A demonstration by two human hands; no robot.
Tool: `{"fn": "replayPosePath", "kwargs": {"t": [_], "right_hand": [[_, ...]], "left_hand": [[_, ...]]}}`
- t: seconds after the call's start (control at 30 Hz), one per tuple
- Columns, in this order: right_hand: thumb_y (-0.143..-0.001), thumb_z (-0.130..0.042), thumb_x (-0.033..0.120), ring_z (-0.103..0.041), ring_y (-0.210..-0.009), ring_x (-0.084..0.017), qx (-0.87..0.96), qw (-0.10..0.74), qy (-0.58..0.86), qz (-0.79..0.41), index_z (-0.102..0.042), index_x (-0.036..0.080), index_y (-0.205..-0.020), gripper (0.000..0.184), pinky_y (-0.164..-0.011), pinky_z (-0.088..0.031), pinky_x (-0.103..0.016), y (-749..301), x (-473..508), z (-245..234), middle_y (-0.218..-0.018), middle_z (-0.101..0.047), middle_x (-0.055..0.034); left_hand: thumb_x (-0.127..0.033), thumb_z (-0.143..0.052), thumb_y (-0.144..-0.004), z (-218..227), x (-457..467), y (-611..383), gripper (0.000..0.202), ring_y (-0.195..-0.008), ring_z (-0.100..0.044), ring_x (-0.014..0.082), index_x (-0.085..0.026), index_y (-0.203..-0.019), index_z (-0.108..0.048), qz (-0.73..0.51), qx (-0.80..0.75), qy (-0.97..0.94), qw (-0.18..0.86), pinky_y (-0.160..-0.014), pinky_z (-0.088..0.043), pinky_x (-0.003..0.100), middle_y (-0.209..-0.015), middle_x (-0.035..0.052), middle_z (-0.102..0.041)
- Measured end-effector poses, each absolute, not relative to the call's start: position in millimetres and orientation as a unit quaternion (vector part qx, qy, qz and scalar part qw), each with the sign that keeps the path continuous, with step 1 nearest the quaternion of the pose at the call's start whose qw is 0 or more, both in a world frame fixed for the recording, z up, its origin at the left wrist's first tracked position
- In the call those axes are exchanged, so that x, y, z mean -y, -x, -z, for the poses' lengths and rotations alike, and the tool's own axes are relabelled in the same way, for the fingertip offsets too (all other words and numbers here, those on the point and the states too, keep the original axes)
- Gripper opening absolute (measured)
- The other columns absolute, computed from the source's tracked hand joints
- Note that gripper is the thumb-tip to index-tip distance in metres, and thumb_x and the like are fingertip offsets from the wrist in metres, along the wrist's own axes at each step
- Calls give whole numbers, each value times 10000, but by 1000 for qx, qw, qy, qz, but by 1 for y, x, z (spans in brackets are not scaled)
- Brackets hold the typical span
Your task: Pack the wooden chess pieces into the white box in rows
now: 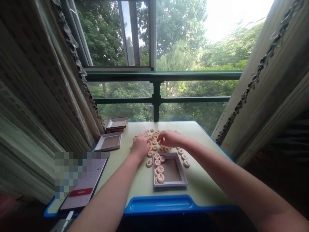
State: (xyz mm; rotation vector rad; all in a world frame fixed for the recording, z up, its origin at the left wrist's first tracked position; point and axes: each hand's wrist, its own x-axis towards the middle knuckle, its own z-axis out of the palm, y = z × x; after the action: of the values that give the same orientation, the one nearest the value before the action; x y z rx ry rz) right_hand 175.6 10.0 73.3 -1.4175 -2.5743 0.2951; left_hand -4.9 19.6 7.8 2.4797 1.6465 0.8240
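Round wooden Chinese chess pieces [154, 142] with red and dark characters lie spread over the pale green table. My left hand [141, 145] rests palm down at the left side of the spread, its fingers stretched over some pieces. On the other side, my right hand [171, 138] hovers low over the pieces with bent fingers and a gap between thumb and forefinger; I see no piece held there. Nearer to me, a shallow white box [183, 174] has several red-marked pieces [160, 177] along its left wall, some stacked. My hands hide part of the spread.
Box parts, one pale open tray [108, 149] and a brown-edged stack [117, 122], sit at the table's back left. A tablet [84, 183] with a cable lies at the left edge. The blue table rim [160, 204] has a groove. Curtains flank the window.
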Motion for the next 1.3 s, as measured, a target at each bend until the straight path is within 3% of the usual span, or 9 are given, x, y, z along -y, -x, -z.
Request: {"fn": "replayPosePath", "kwargs": {"t": [0.17, 0.37, 0.77, 1.0, 1.13, 1.3], "right_hand": [[-633, -606, 172, -447, -438, -80, 907, -31, 396, -139, -691, 190, -625, 88, -432, -294, -207, -172, 33, -83, -547, -618, 22], [-638, -641, 234, -338, -362, -71, 908, -92, 400, -84, -710, 207, -616, 77, -383, -220, -228, -163, 52, -81, -493, -583, 11], [-720, -617, 326, -429, -485, -74, 906, -98, 374, -172, -735, 184, -793, 199, -456, -267, -206, -162, 47, -86, -633, -642, -2], [-727, -614, 374, -416, -459, -73, 896, -136, 376, -192, -730, 170, -731, 235, -450, -267, -212, -162, 49, -91, -575, -609, 8], [-628, -677, 470, -473, -490, -100, 876, -154, 421, -177, -746, 202, -773, 313, -465, -276, -223, -161, 53, -92, -626, -650, -9], [-667, -595, 483, -479, -487, -123, 883, -128, 437, -114, -747, 207, -726, 321, -475, -280, -242, -154, 60, -88, -594, -647, -34]], "left_hand": [[-101, -455, -748, -6, -18, 3, 298, -1019, -549, 250, -208, -848, -715, -258, -535, -804, 21, -938, -400, 392, -1021, 63, -679], [-101, -464, -738, -4, -21, 5, 276, -1003, -553, 243, -208, -804, -710, -268, -541, -797, 20, -944, -396, 384, -988, 55, -685], [-122, -456, -759, -2, -23, 10, 272, -949, -566, 229, -208, -781, -713, -282, -547, -788, 3, -908, -429, 381, -942, 36, -698], [-122, -460, -764, -2, -23, 10, 270, -954, -566, 227, -217, -774, -712, -290, -552, -782, 8, -901, -428, 385, -937, 27, -701], [-126, -467, -760, -2, -24, 10, 257, -954, -567, 230, -210, -767, -710, -296, -550, -781, 11, -898, -430, 385, -909, 28, -703], [-136, -473, -754, -1, -25, 10, 248, -936, -567, 227, -208, -757, -710, -300, -548, -781, 8, -896, -435, 383, -889, 34, -701]]}}
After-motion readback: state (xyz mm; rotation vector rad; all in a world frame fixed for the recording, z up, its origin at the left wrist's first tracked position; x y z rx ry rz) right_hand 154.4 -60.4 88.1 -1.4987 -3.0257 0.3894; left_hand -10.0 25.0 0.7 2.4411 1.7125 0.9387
